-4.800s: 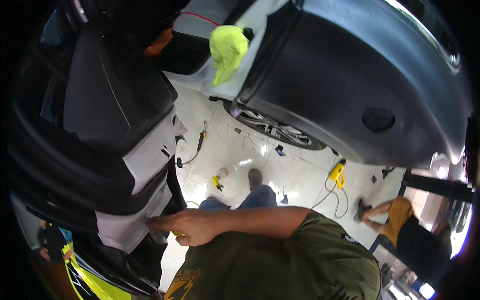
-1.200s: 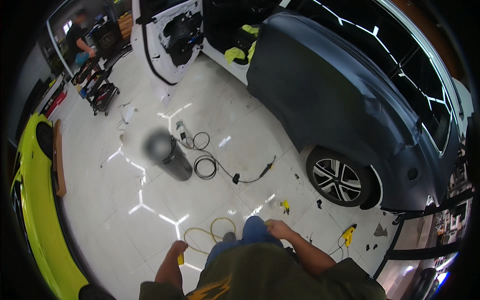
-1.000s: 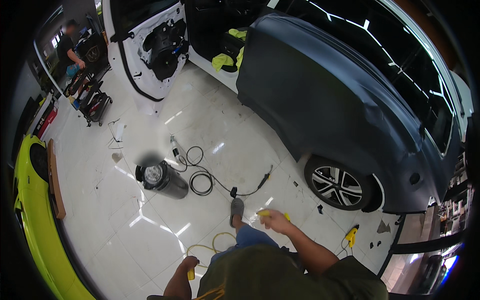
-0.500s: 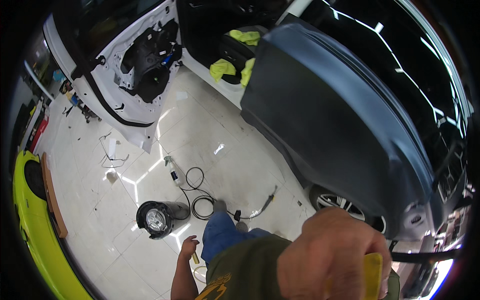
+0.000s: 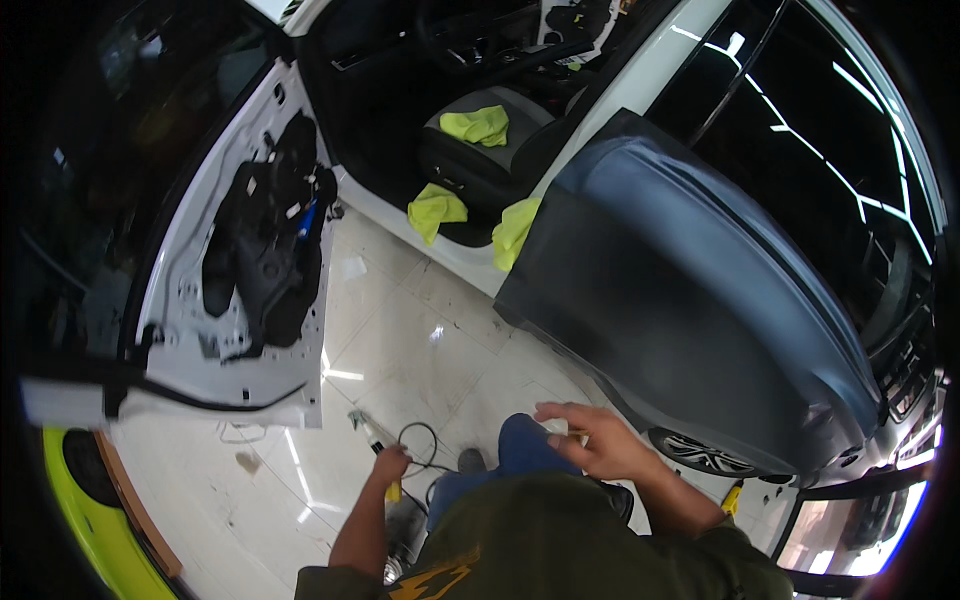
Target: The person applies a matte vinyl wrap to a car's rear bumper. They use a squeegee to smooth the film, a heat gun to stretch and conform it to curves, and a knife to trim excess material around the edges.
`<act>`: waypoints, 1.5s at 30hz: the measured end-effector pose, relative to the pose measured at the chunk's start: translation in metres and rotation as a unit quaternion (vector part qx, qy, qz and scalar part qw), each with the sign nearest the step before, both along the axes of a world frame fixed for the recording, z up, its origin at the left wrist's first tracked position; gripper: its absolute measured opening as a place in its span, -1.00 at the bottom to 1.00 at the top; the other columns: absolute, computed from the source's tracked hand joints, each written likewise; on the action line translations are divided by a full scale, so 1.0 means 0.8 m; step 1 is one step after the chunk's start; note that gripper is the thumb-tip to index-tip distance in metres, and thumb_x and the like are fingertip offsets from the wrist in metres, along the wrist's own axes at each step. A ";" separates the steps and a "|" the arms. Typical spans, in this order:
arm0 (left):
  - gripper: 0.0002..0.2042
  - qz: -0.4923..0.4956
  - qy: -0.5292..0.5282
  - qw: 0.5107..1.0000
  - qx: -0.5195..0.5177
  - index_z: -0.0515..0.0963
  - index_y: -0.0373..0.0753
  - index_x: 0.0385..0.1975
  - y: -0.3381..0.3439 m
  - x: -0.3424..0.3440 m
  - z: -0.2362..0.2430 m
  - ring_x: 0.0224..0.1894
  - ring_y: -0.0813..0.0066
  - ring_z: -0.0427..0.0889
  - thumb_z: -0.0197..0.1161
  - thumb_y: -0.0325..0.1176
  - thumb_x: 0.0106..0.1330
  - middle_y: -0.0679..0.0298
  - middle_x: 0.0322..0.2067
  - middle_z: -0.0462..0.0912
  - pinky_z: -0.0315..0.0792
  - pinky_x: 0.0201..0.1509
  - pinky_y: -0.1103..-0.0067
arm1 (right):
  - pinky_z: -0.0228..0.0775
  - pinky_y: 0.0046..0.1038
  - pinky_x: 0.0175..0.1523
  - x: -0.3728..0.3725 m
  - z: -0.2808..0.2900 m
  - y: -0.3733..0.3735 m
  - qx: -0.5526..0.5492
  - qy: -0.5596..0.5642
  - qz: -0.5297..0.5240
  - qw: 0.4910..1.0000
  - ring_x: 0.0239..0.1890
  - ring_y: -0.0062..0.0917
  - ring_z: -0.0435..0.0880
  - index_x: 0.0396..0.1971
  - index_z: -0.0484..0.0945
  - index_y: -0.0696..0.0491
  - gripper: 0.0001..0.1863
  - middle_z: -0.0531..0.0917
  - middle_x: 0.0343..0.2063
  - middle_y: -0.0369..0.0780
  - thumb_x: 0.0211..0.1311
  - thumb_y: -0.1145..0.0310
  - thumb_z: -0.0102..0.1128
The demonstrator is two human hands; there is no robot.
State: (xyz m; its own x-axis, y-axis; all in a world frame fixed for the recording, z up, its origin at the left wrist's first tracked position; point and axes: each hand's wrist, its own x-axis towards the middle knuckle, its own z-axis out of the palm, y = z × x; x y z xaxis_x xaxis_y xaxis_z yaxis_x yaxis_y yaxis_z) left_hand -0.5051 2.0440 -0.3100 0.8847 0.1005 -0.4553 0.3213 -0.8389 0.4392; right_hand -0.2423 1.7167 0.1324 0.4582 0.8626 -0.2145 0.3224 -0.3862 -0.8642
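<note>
My left hand (image 5: 392, 464) is closed around a small yellow, flat-looking piece (image 5: 394, 491) that sticks out below the fingers. To the right, my right hand (image 5: 605, 443) is raised in front of my body, its thumb and fingers pinching a thin yellowish piece (image 5: 577, 434), mostly hidden. A matte grey-blue sheet (image 5: 680, 270) covers the car's side beyond that hand. Ahead on the left stands the open white car door (image 5: 170, 330), its inner panel off and black parts exposed. A spray bottle (image 5: 368, 431) is on the floor just beyond my left hand.
Yellow-green cloths lie on the car seat (image 5: 478, 126) and sill (image 5: 436, 208); another (image 5: 515, 232) hangs by the sheet's edge. A black hose (image 5: 420, 440) coils near my feet. A canister (image 5: 403, 535) stands beside my left forearm. A wheel (image 5: 700, 452) is at right.
My view has shifted toward the open door and seat, which now appear larger. My right hand has dropped away from close to the camera. My left hand still holds its yellow piece.
</note>
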 end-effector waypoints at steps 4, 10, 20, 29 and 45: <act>-0.53 0.175 -0.067 0.980 -0.066 0.55 -0.24 0.02 0.089 0.261 0.108 0.02 -0.02 0.58 0.22 -0.19 0.09 -0.02 -0.05 0.62 0.47 0.11 0.30 | 0.49 -0.23 0.04 0.047 -0.074 0.028 -0.157 -0.107 -0.003 0.982 -0.02 -0.17 0.62 0.21 0.39 0.02 -0.48 0.57 0.07 -0.10 0.24 0.27 0.15; -0.53 0.075 -0.113 0.991 0.016 0.51 -0.22 0.07 0.147 0.565 0.214 0.07 -0.05 0.51 0.20 -0.21 0.14 0.01 0.05 0.54 0.43 0.15 0.25 | 0.44 -0.18 0.12 0.165 -0.129 0.138 -0.137 -0.059 -0.009 0.989 0.05 -0.13 0.57 0.24 0.37 -0.01 -0.45 0.55 0.09 -0.09 0.24 0.20 0.12; -0.37 -0.045 -0.103 0.979 0.169 0.33 -0.08 0.25 0.296 0.914 0.280 0.22 -0.06 0.32 0.33 -0.19 0.12 0.15 0.24 0.32 0.38 0.17 0.07 | 0.41 -0.19 0.14 0.348 -0.114 0.305 -0.077 0.081 -0.081 0.990 0.02 -0.07 0.58 0.24 0.36 0.03 -0.49 0.59 0.01 0.02 0.39 0.09 0.00; -0.34 -0.281 0.008 0.921 0.270 0.20 -0.05 0.39 0.418 1.211 0.208 0.37 -0.20 0.15 0.15 -0.06 0.27 0.05 0.34 0.25 0.16 0.34 -0.01 | 0.49 -0.25 0.06 0.450 -0.118 0.486 -0.005 -0.038 -0.409 0.912 -0.07 -0.26 0.66 0.12 0.47 0.09 -0.58 0.66 -0.06 -0.04 0.31 0.27 0.11; -0.69 -0.590 -0.067 0.729 -0.342 0.50 -0.34 -0.06 0.356 1.070 0.438 -0.09 0.10 0.55 0.23 -0.28 0.30 0.00 -0.18 0.58 0.39 0.06 0.30 | 0.49 -0.43 0.00 0.600 -0.114 0.543 0.188 0.214 -0.652 0.703 0.00 -0.46 0.56 0.39 0.10 0.13 -0.20 0.57 0.07 -0.10 0.27 0.15 0.29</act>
